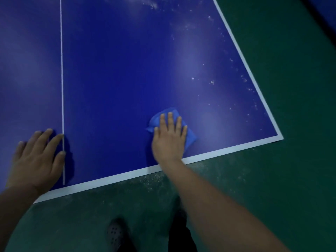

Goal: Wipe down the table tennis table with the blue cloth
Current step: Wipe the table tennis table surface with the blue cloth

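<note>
The table tennis table fills the upper view, dark blue with white edge lines and a thin white centre line. The blue cloth lies bunched on its near right part. My right hand lies flat on the cloth with straight fingers pressing it onto the surface. My left hand rests flat on the table by the near edge, fingers spread, thumb and index finger at the centre line. White dust specks dot the table along its right edge and far right area.
A green floor surrounds the table's near and right sides, with pale dust scattered just below the near edge. My own dark shoe and trouser leg stand on the floor under the edge.
</note>
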The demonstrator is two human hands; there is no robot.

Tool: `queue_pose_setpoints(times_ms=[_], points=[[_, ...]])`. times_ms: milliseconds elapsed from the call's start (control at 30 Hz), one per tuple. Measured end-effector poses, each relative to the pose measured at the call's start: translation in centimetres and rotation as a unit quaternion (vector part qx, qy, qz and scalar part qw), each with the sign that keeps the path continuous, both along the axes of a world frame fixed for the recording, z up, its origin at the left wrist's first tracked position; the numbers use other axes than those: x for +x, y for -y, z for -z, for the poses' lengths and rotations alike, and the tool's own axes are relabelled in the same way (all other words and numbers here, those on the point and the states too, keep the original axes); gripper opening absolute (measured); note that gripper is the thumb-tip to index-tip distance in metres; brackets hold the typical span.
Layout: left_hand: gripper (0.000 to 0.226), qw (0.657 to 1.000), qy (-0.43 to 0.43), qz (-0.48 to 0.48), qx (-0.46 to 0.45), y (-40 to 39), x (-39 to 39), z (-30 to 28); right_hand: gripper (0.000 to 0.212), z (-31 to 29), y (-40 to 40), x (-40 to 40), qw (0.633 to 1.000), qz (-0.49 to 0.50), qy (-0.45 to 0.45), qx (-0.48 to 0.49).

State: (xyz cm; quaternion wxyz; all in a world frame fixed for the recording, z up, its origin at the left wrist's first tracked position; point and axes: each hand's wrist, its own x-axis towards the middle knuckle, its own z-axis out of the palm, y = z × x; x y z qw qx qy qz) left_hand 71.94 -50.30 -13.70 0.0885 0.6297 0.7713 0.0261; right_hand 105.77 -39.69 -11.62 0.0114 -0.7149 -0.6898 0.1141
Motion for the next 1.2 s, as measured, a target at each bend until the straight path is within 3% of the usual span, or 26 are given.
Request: queue_pose_setpoints(times_ms=[100,200,367,467,567,633,700,767,800,833,900,967,1033,1133,1200], points=[[0.06,0.997,0.02,-0.073,0.032,-1.1,5.7,-1.7,0.056,0.0,-0.8,0.8,0.996,-0.085,-0.022,-0.01],[0.056,0.993,0.061,-0.07,0.067,-2.6,14.8,-3.3,0.055,0.1,-2.7,6.9,0.989,-0.146,-0.024,-0.01],[0.056,0.984,0.131,-0.079,0.087,-5.9,28.9,-2.9,0.053,0.8,-9.6,26.9,0.997,0.072,0.023,0.023],[0.061,0.989,0.114,-0.066,0.07,-7.2,33.3,-2.2,0.056,0.2,-11.5,33.8,0.989,0.15,0.015,0.007],[0.064,0.995,0.073,-0.057,0.041,-7.3,34.1,-1.4,0.055,0.7,-11.0,32.8,0.984,0.175,0.013,0.028],[0.065,0.996,0.062,-0.055,0.029,-7.2,34.0,-1.2,0.054,0.9,-9.1,29.4,0.99,0.131,0.023,0.053],[0.064,0.996,0.061,-0.057,0.027,-7.3,34.1,-1.3,0.055,1.2,-5.5,25.7,0.997,-0.039,0.024,0.055],[0.064,0.996,0.063,-0.058,0.028,-7.4,34.2,-1.3,0.055,1.4,-3.6,24.9,0.971,-0.234,0.023,0.039],[0.063,0.996,0.062,-0.056,0.029,-7.5,34.2,-1.4,0.055,1.4,-4.8,26.1,0.962,-0.272,0.017,0.03],[0.062,0.996,0.063,-0.054,0.031,-7.5,34.3,-1.4,0.055,1.5,-6.7,28.0,0.966,-0.255,0.021,0.04],[0.06,0.996,0.062,-0.051,0.035,-7.6,34.4,-1.4,0.058,1.6,-11.3,32.5,0.988,-0.132,0.051,0.065],[0.06,0.996,0.06,-0.051,0.033,-7.7,34.5,-1.3,0.06,1.2,-15.6,37.1,0.998,0.007,0.052,0.035],[0.06,0.997,0.057,-0.051,0.028,-7.7,34.5,-1.3,0.058,0.7,-17.1,38.7,0.996,0.08,0.024,0.017],[0.061,0.997,0.053,-0.05,0.024,-7.6,34.4,-1.4,0.057,1.1,-13.5,36.0,0.995,0.083,0.036,0.052],[0.062,0.997,0.049,-0.049,0.024,-7.6,34.5,-1.4,0.058,1.2,-8.5,33.1,0.997,-0.024,0.053,0.05]])
